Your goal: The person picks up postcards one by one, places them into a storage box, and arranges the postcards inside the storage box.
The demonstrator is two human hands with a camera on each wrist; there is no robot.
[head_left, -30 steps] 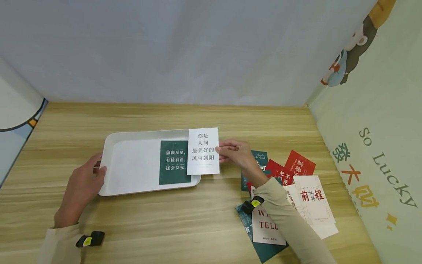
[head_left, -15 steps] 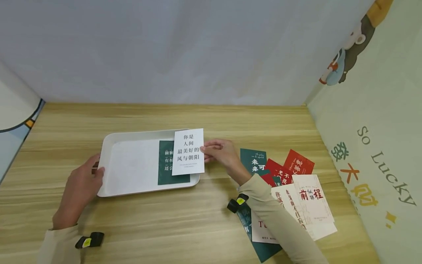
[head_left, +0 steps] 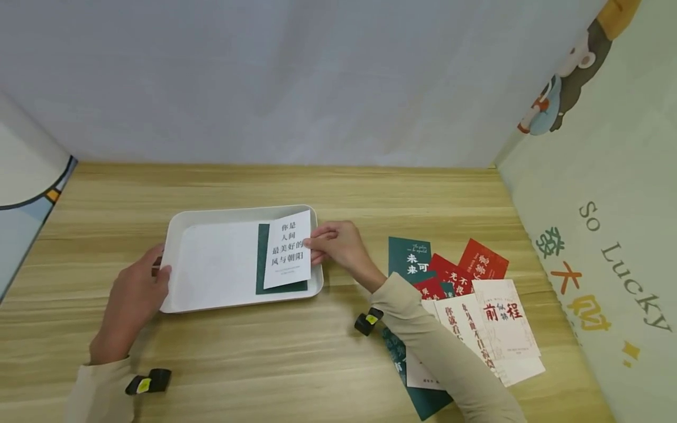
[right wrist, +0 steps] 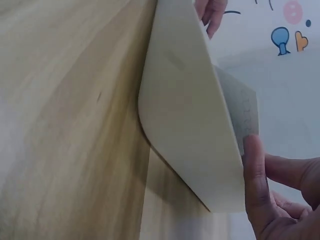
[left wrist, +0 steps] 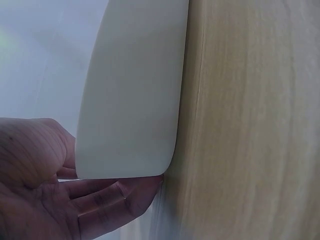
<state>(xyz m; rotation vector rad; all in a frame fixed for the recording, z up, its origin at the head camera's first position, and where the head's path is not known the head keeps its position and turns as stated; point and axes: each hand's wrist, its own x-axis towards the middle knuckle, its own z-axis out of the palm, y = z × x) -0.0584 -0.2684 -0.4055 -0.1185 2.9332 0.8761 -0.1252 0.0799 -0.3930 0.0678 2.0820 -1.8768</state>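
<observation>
My right hand (head_left: 341, 249) pinches a white card (head_left: 288, 252) with dark Chinese lettering by its right edge. Slightly tilted, the card is over a dark green card (head_left: 261, 264) in the right part of a white tray (head_left: 217, 264). In the right wrist view, thumb and fingers hold the card (right wrist: 240, 102) at the tray's rim. At the tray's left end, my left hand (head_left: 132, 294) grips the edge, thumb at the rim. The left wrist view shows its fingers (left wrist: 107, 207) against the end of the tray (left wrist: 132, 95).
To the right lies a loose, overlapping pile of cards: a green card (head_left: 407, 255), a red card (head_left: 483, 258), a cream card (head_left: 508, 323) and several others. My right sleeve (head_left: 449, 358) hides part of it. A wall (head_left: 624, 176) bounds the wooden table (head_left: 275, 364) on the right.
My right hand has moved left with the white card, from the tray's right rim to over the green card, and the card has tilted. The left hand still grips the tray.
</observation>
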